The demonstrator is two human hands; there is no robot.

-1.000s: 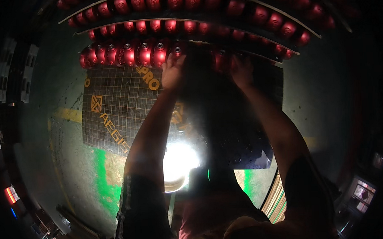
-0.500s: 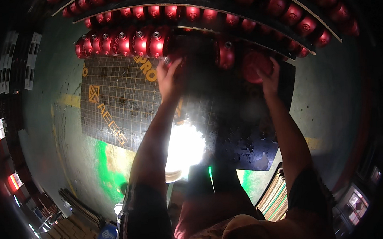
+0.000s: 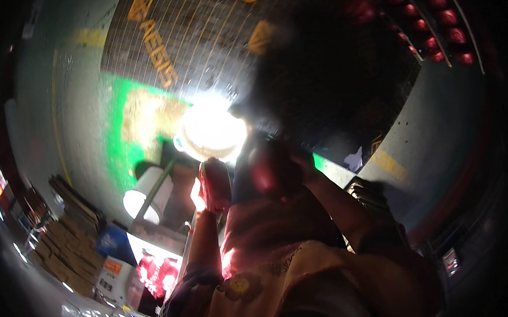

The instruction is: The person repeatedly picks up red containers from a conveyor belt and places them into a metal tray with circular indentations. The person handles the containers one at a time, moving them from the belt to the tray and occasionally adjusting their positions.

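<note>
In my left hand [image 3: 197, 196] is a red rounded part [image 3: 215, 185], seen edge-on and held upright close to my body. My fingers wrap its left side. Beside it, to the right, a second red rounded part [image 3: 269, 172] sits in my right hand [image 3: 304, 166]. Shadow hides most of that hand's fingers, and the part's outline is dark and blurred. Both parts are above my lap, apart from each other. An intensely bright lamp [image 3: 211, 123] glares just beyond them.
A dark board [image 3: 203, 44] with yellow grid lines covers the floor ahead. Rows of red parts [image 3: 424, 23] stand at the far right. At left are a white cylinder [image 3: 148, 197], a blue box [image 3: 113, 241], stacked cardboard [image 3: 71, 251] and more red parts [image 3: 157, 273] under bright light.
Both hands have come back from the row of red parts to near my body, each bringing a red rounded part. The view has swung down and left, so the rows now sit at the upper right.
</note>
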